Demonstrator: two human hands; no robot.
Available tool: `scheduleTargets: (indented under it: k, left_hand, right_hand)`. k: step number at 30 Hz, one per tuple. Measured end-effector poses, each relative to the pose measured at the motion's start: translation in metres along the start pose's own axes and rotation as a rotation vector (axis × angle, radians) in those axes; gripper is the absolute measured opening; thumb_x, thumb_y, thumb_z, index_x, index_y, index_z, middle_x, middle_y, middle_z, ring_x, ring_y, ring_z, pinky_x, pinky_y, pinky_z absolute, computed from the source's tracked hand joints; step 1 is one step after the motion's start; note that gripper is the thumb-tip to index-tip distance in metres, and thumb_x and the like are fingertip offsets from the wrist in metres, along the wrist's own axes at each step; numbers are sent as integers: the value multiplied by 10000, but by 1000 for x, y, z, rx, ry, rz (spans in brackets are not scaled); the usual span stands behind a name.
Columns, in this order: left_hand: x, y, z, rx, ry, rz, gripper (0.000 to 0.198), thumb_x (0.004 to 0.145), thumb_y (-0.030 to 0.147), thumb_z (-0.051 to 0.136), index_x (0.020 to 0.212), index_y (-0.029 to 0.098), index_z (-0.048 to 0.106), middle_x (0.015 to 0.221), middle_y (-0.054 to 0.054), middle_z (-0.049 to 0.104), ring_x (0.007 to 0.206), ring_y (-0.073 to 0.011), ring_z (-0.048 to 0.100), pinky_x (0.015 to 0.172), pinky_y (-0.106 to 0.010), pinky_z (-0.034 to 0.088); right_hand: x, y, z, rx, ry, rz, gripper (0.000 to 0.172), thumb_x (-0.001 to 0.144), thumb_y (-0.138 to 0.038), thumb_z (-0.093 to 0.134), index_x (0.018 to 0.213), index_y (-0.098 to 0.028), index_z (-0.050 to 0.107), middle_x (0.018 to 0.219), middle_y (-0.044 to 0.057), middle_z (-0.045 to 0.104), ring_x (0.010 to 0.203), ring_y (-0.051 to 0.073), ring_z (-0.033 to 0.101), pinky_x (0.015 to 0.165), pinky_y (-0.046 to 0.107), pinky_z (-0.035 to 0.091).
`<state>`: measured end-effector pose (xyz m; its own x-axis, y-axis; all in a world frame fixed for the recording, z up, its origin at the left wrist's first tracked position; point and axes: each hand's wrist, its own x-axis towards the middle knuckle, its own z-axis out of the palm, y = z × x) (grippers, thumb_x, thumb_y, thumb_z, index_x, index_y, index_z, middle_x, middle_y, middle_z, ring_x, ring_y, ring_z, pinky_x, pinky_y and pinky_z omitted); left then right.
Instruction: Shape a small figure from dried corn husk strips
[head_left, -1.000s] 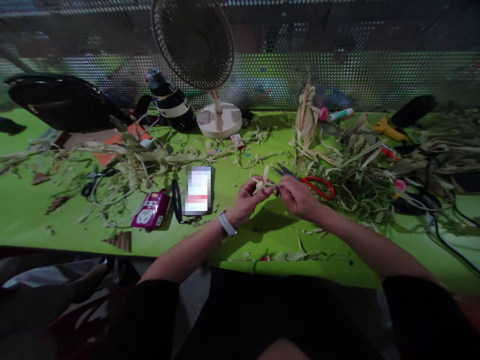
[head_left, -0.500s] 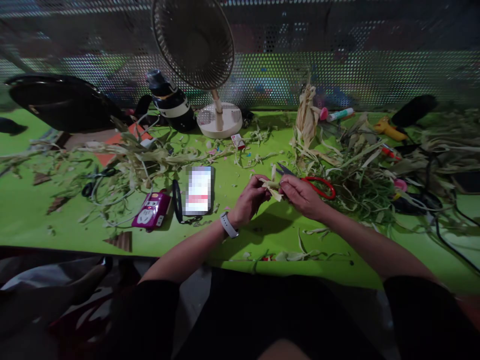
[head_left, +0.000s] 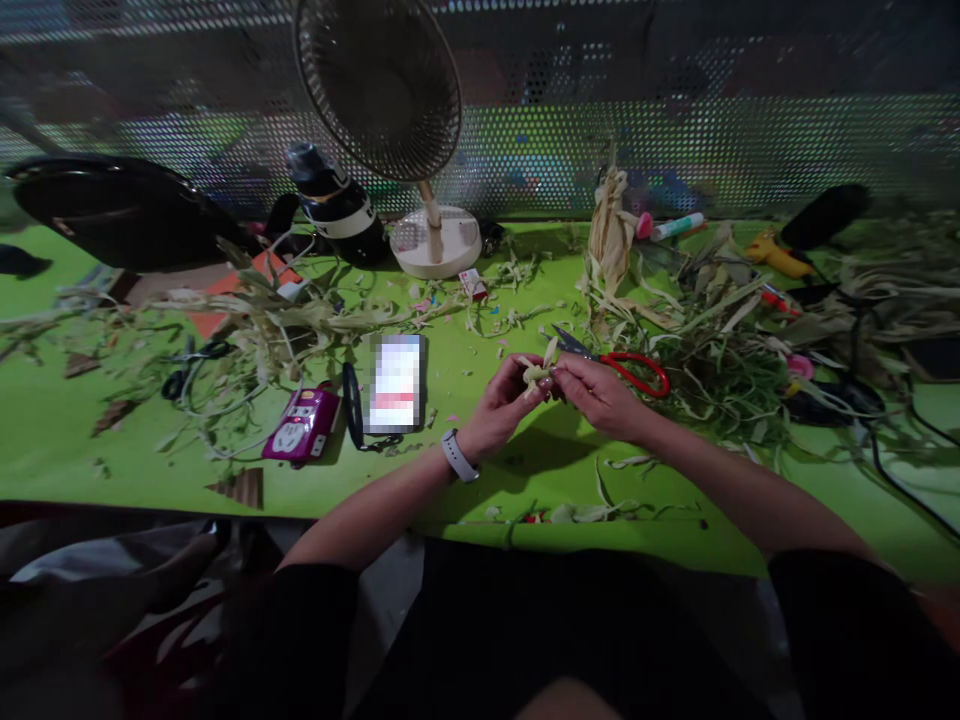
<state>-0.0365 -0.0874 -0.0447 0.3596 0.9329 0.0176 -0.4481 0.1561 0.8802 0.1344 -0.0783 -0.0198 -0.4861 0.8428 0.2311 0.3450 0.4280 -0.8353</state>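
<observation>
Between my hands, above the green table point(head_left: 480, 360), is a small pale piece of corn husk point(head_left: 536, 374). My left hand point(head_left: 504, 405), with a white watch on the wrist, is closed round its lower left side. From the right, my right hand point(head_left: 596, 392) pinches the husk, thumb and fingertips pressed together. Its far strip sticks up between the hands. Just behind my right hand lie red-handled scissors point(head_left: 637, 370), blades pointing left. A figure-like bundle of dried husk point(head_left: 611, 240) stands farther back. The fingers partly cover the held piece.
Shredded green husk point(head_left: 739, 375) is heaped on the right, near a yellow glue gun point(head_left: 780, 255). A phone point(head_left: 395, 383), a purple case point(head_left: 302, 425) and loose husk strips point(head_left: 277, 320) lie on the left. A fan point(head_left: 435, 245) and a dark bottle point(head_left: 341, 210) stand at the back.
My hands have come closer together around the husk. The piece looks more folded and compact, its lower flap no longer hanging down. The scissors stay on the table.
</observation>
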Motion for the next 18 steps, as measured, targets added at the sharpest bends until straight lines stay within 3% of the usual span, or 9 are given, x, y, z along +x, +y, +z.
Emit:
scheduleTargets:
  k: [4, 9, 18]
  left_hand:
    - [0, 1, -4, -37, -57, -25, 413, 675, 269, 809, 1050, 239, 640, 972, -5, 632, 876, -119, 585, 851, -243, 477]
    - [2, 0, -7, -9, -42, -29, 437, 719, 390, 769, 1118, 237, 675, 1110, -43, 652, 905, -128, 595, 878, -254, 470]
    - [2, -1, -1, 170, 102, 102, 313, 708, 412, 772, 926, 197, 703, 786, -3, 644, 651, -82, 546, 646, -228, 468]
  right_hand:
    - [0, -1, -1, -14, 39, -3, 327, 970, -437, 352, 746, -220, 451, 702, 3, 455, 666, 152, 436, 645, 297, 342]
    - [1, 2, -3, 5, 43, 22, 331, 968, -446, 354, 740, -226, 449, 686, -6, 440, 641, 150, 417, 631, 296, 334]
    - [-3, 5, 5, 0, 68, 21, 223, 930, -307, 410, 747, -215, 498, 731, 13, 505, 667, 154, 457, 640, 293, 365]
